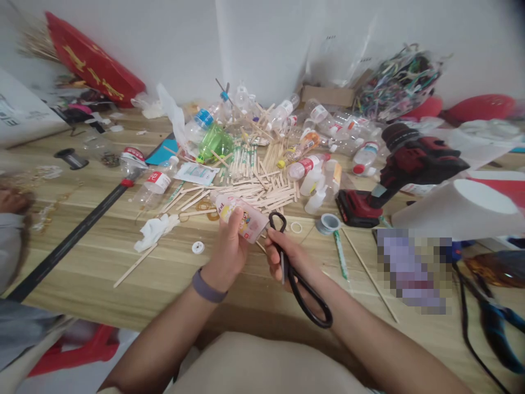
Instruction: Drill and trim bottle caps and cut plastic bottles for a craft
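Observation:
My left hand (230, 247) is closed around a small pink plastic bottle (251, 220) with a printed label, its neck tilted up to the left. In my right hand (289, 253) is a pair of black-handled scissors (310, 300). One handle loop points toward me, the other toward the bottle. Metal shows near the bottle's base, though my fingers hide much of the blades, and I cannot tell whether they cut into it. Wooden sticks (197, 198) lie just beyond the bottle. A white round disc (198, 248) lies left of my left hand.
A red and black cordless drill (422, 164) stands at the right, beside a white paper cone (455, 205). Clear bottles, including a green one (216, 143), crowd the back. A long black tube (77, 235) crosses the left side, near another person's hand (11, 201). Pliers (498, 323) lie far right.

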`<state>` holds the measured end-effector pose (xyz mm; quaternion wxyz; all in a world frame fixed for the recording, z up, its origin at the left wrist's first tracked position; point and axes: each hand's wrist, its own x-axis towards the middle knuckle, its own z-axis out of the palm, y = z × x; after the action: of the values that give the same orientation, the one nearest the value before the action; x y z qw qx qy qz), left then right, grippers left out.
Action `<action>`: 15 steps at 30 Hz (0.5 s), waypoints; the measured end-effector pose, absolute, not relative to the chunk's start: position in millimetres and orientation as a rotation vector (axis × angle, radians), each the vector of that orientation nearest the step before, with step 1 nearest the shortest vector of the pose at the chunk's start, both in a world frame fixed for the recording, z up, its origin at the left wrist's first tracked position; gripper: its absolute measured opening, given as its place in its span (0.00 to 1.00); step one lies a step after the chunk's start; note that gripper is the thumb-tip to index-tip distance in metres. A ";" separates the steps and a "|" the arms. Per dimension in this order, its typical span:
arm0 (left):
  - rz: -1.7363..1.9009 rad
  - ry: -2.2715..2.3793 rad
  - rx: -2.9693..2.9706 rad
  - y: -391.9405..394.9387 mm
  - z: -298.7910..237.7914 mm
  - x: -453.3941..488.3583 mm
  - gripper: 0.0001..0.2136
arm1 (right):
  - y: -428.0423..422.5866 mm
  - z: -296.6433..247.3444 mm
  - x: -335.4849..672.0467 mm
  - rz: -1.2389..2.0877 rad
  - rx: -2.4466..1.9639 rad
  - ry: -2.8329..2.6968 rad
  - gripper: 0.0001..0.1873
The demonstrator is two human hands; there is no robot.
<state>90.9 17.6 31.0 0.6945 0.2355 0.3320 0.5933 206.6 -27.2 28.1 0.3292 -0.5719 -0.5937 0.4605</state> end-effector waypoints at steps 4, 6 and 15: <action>1.364 0.761 0.603 20.2 27.9 88.3 0.15 | -25.0 28.9 209.3 1.161 -1.483 -1.545 0.23; 1.373 0.822 0.585 19.7 26.1 89.7 0.16 | -20.7 34.6 219.9 1.080 -1.497 -1.584 0.16; 1.370 0.848 0.533 15.0 31.5 96.6 0.16 | -16.5 40.9 225.5 1.190 -1.478 -1.551 0.17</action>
<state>96.6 15.0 31.5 0.6611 0.2357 0.3751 0.6055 225.5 -16.5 40.9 0.3386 -0.5675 -0.5954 0.4569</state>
